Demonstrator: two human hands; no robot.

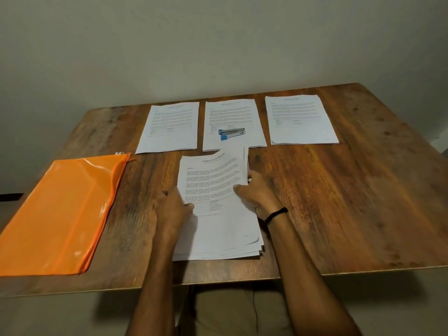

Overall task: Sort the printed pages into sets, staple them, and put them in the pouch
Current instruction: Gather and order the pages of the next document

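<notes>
An orange pouch (pixel 60 212) is laid flat, well left of the fingers. The top page (pixel 213 175) of the stack (pixel 218 241) is gripped at its left edge by the left hand (pixel 172 207) and pinched at its right edge by the right hand (pixel 257 192). Beyond the fingertips, a stapler (pixel 231 134) is seen on the middle set (pixel 232 112).

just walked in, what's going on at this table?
A person is sorting printed pages on the table. The left hand holds the near stack at its left edge while the right hand pinches the top sheet. Three piles lie in a row beyond; the stapler rests on the middle pile. The orange pouch lies at the left.
</notes>
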